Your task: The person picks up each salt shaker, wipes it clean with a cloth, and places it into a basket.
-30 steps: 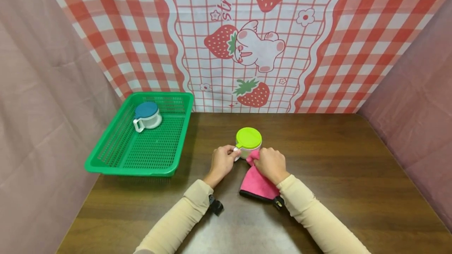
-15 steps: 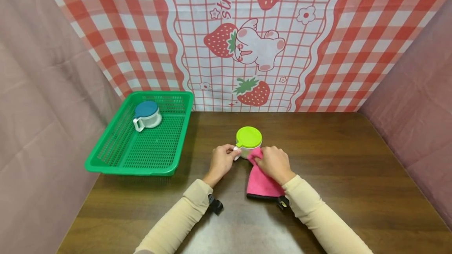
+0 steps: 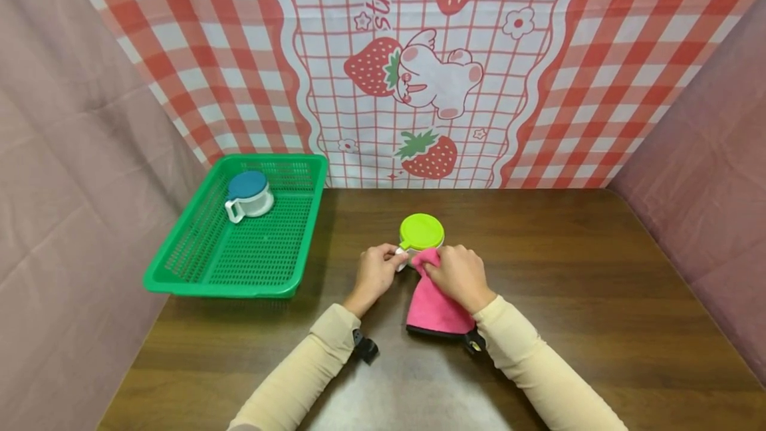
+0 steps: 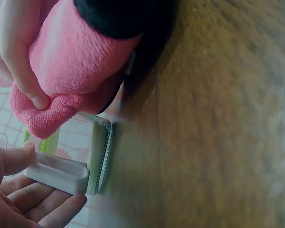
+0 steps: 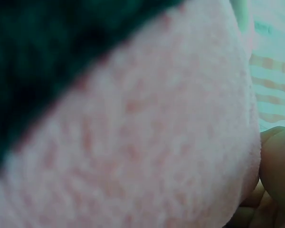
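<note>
A clear jar with a lime-green lid (image 3: pixel 421 231) and a white handle (image 4: pixel 61 175) stands upright on the table. My left hand (image 3: pixel 377 275) pinches that handle between thumb and fingers. In my right hand (image 3: pixel 462 276) is a bunched pink cloth (image 3: pixel 437 308) with a dark edge, gripped close against the near side of the jar. The cloth's free part hangs toward me. It fills most of the right wrist view, and the right fingers are largely hidden there.
To the left stands a green plastic basket (image 3: pixel 305 231). Inside it, toward the back, sits a similar jar with a blue lid (image 3: pixel 248 185). A checked strawberry-print cloth (image 3: pixel 239 85) hangs behind the brown wooden table (image 3: pixel 568 271).
The right hand and the pink cloth shift slightly right, then back left along the jar's front. The cloth's loose end swings with them. My left hand stays on the handle.
</note>
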The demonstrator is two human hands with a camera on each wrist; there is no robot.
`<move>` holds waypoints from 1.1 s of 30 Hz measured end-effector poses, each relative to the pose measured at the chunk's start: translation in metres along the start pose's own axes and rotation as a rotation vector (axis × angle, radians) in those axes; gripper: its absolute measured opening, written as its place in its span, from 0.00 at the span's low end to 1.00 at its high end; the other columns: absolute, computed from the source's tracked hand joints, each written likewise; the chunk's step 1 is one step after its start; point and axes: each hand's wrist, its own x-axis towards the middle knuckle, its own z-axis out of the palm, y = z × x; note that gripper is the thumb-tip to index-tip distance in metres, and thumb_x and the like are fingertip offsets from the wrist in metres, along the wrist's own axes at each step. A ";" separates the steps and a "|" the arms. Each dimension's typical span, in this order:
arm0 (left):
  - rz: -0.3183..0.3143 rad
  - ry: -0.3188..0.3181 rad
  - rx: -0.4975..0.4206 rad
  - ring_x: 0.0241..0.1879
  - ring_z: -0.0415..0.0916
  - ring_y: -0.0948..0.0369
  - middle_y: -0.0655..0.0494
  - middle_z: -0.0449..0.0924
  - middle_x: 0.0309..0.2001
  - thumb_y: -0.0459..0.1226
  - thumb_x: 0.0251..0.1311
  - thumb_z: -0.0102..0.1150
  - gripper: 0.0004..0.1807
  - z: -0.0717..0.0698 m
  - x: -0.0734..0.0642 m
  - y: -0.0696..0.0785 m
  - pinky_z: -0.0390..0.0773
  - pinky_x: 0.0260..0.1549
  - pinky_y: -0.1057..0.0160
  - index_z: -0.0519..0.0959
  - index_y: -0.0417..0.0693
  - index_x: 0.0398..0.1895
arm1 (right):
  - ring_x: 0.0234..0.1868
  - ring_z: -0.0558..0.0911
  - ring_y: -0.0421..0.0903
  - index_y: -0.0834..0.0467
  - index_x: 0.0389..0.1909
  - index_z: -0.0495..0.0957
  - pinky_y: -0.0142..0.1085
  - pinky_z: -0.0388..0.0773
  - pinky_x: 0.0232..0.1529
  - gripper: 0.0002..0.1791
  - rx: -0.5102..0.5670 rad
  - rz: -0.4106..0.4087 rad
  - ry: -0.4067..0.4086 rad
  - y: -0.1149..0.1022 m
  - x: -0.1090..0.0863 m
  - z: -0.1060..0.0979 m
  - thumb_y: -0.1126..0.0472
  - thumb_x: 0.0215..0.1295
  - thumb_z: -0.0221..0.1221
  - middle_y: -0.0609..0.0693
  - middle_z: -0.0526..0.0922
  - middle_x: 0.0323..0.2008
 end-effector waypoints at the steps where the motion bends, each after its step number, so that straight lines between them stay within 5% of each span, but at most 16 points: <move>1: 0.004 0.000 0.001 0.30 0.83 0.58 0.44 0.88 0.31 0.37 0.58 0.67 0.10 0.000 0.000 0.000 0.76 0.26 0.70 0.85 0.37 0.32 | 0.18 0.78 0.56 0.58 0.18 0.80 0.48 0.73 0.19 0.19 0.000 0.001 -0.004 -0.001 0.000 0.001 0.48 0.56 0.67 0.54 0.77 0.14; 8: 0.018 0.009 0.023 0.30 0.84 0.58 0.45 0.88 0.30 0.37 0.58 0.67 0.10 0.000 0.001 0.000 0.76 0.26 0.69 0.85 0.37 0.32 | 0.19 0.79 0.56 0.56 0.13 0.74 0.49 0.73 0.20 0.21 -0.002 0.009 -0.030 -0.001 0.003 0.006 0.50 0.56 0.67 0.55 0.77 0.15; 24: 0.024 0.028 0.051 0.30 0.84 0.58 0.46 0.88 0.30 0.38 0.57 0.67 0.09 0.001 0.000 0.000 0.77 0.27 0.68 0.85 0.39 0.31 | 0.26 0.82 0.61 0.58 0.29 0.85 0.51 0.77 0.24 0.14 -0.003 0.032 -0.118 0.006 0.006 0.014 0.50 0.55 0.68 0.60 0.84 0.24; 33: 0.024 0.034 0.063 0.30 0.84 0.58 0.47 0.88 0.29 0.38 0.57 0.68 0.09 0.001 0.000 0.000 0.76 0.27 0.67 0.85 0.39 0.31 | 0.26 0.82 0.59 0.59 0.25 0.83 0.50 0.76 0.24 0.16 -0.013 0.037 -0.163 0.009 0.007 0.015 0.48 0.55 0.69 0.60 0.83 0.24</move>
